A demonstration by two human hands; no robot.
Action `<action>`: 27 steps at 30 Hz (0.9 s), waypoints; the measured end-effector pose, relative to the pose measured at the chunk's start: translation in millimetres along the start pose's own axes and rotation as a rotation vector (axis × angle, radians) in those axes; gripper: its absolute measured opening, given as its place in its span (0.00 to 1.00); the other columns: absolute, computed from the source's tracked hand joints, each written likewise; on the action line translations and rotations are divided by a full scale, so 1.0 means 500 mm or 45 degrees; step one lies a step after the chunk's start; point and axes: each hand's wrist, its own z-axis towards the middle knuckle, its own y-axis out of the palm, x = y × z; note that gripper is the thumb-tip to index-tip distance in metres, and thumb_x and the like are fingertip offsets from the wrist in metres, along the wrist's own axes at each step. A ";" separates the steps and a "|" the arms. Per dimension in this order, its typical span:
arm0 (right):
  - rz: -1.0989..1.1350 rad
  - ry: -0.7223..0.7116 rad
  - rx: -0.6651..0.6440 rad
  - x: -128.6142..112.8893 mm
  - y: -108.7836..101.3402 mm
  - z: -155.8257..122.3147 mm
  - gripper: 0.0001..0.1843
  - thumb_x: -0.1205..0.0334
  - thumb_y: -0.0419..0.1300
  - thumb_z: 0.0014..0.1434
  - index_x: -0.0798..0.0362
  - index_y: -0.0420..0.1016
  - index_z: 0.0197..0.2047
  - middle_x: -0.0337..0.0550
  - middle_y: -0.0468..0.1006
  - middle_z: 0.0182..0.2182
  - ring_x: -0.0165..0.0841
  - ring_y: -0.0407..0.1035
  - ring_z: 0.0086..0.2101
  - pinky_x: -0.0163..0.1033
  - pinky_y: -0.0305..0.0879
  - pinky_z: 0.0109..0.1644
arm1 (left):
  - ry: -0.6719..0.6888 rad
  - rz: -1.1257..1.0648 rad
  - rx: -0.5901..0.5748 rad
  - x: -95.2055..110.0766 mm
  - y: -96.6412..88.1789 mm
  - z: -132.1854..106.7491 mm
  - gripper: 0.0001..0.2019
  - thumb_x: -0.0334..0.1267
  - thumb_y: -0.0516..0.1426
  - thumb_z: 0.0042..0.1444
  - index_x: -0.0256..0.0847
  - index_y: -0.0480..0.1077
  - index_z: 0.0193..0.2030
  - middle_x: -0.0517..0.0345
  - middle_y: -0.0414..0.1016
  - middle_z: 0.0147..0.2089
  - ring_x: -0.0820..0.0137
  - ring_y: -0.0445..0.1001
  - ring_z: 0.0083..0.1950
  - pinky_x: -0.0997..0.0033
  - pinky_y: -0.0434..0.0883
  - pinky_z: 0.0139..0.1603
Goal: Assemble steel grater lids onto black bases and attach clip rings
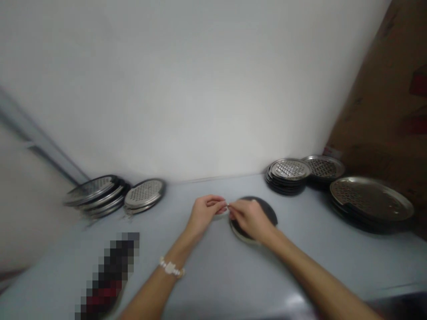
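My left hand, with a beaded bracelet on its wrist, is closed in a pinch near the middle of the table. My right hand meets it fingertip to fingertip, also pinching. Something tiny shows between the fingertips, too small and blurred to name. A black round plate with a pale rim lies flat beneath my right hand, which hides part of it. Under the left fingers a pale curved edge peeks out; what it belongs to is hidden.
Stacks of round perforated metal plates stand around: a leaning stack and a smaller pile at left, a tall stack, another behind it and larger plates at right. Cardboard rises at right; a white wall closes the back.
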 end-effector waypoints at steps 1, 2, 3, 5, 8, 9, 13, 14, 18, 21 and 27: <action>-0.022 -0.003 -0.001 0.005 0.001 0.000 0.14 0.68 0.55 0.69 0.53 0.80 0.34 0.43 0.81 0.28 0.33 0.74 0.30 0.35 0.63 0.37 | -0.008 -0.058 -0.010 -0.004 0.003 0.001 0.19 0.49 0.69 0.47 0.35 0.77 0.39 0.49 0.84 0.36 0.64 0.83 0.37 0.64 0.78 0.45; -0.044 -0.003 -0.002 0.009 0.002 0.000 0.13 0.68 0.56 0.69 0.53 0.81 0.35 0.43 0.81 0.29 0.33 0.74 0.30 0.34 0.63 0.37 | -0.019 -0.106 -0.025 -0.007 0.003 0.001 0.20 0.50 0.69 0.48 0.35 0.77 0.40 0.48 0.85 0.38 0.64 0.83 0.39 0.63 0.78 0.47; -0.064 -0.003 0.000 0.014 0.003 0.000 0.12 0.69 0.57 0.69 0.53 0.81 0.36 0.43 0.82 0.30 0.33 0.75 0.31 0.34 0.64 0.38 | -0.032 -0.144 -0.039 -0.011 0.001 0.000 0.21 0.50 0.69 0.48 0.34 0.77 0.40 0.47 0.85 0.38 0.63 0.83 0.39 0.62 0.79 0.48; -0.103 0.004 0.013 0.023 0.006 -0.001 0.10 0.69 0.59 0.68 0.53 0.82 0.38 0.44 0.83 0.32 0.34 0.75 0.33 0.35 0.64 0.39 | -0.053 -0.194 -0.049 -0.016 -0.004 -0.004 0.21 0.50 0.71 0.47 0.34 0.77 0.39 0.48 0.85 0.36 0.65 0.83 0.37 0.63 0.79 0.46; -0.148 0.009 0.043 0.032 0.011 -0.004 0.08 0.68 0.61 0.67 0.53 0.83 0.41 0.46 0.84 0.35 0.36 0.76 0.36 0.36 0.65 0.41 | -0.066 -0.244 -0.034 -0.018 -0.011 -0.009 0.21 0.49 0.72 0.45 0.35 0.78 0.38 0.52 0.84 0.33 0.68 0.82 0.34 0.66 0.79 0.44; -0.158 0.005 0.051 0.034 0.012 -0.006 0.08 0.68 0.61 0.67 0.53 0.83 0.42 0.46 0.84 0.36 0.36 0.77 0.36 0.36 0.66 0.42 | -0.069 -0.261 -0.037 -0.017 -0.011 -0.012 0.21 0.49 0.73 0.44 0.36 0.78 0.38 0.52 0.84 0.32 0.68 0.82 0.34 0.66 0.79 0.44; -0.179 -0.026 0.065 0.034 0.014 -0.010 0.09 0.68 0.60 0.67 0.52 0.84 0.43 0.46 0.84 0.37 0.36 0.77 0.36 0.36 0.67 0.42 | -0.076 -0.306 -0.122 -0.012 -0.002 -0.023 0.22 0.50 0.72 0.45 0.37 0.79 0.42 0.50 0.85 0.35 0.66 0.83 0.36 0.64 0.80 0.45; -0.180 -0.034 0.066 0.032 0.014 -0.010 0.10 0.68 0.60 0.68 0.52 0.84 0.44 0.46 0.84 0.37 0.36 0.77 0.36 0.36 0.68 0.42 | -0.069 -0.304 -0.139 -0.012 0.000 -0.024 0.21 0.49 0.72 0.46 0.37 0.80 0.41 0.50 0.85 0.36 0.66 0.83 0.37 0.63 0.80 0.45; -0.161 -0.053 0.044 0.020 0.009 -0.010 0.10 0.68 0.61 0.67 0.50 0.84 0.46 0.44 0.84 0.38 0.34 0.77 0.37 0.35 0.68 0.42 | -0.003 -0.233 -0.136 -0.013 0.000 -0.022 0.12 0.44 0.69 0.49 0.37 0.81 0.35 0.51 0.85 0.35 0.67 0.82 0.35 0.67 0.79 0.44; -0.155 -0.051 -0.001 0.013 0.002 -0.007 0.10 0.68 0.61 0.68 0.50 0.84 0.44 0.42 0.84 0.34 0.33 0.77 0.34 0.34 0.68 0.40 | 0.075 -0.120 -0.120 -0.014 -0.004 -0.019 0.05 0.37 0.67 0.50 0.37 0.81 0.33 0.54 0.84 0.32 0.67 0.81 0.34 0.70 0.77 0.41; -0.200 -0.031 -0.079 0.014 -0.009 -0.004 0.08 0.68 0.63 0.66 0.51 0.84 0.44 0.43 0.84 0.34 0.35 0.76 0.33 0.35 0.66 0.39 | 0.242 0.061 -0.084 -0.001 -0.002 -0.030 0.04 0.33 0.65 0.52 0.41 0.83 0.32 0.56 0.84 0.33 0.65 0.79 0.37 0.70 0.73 0.42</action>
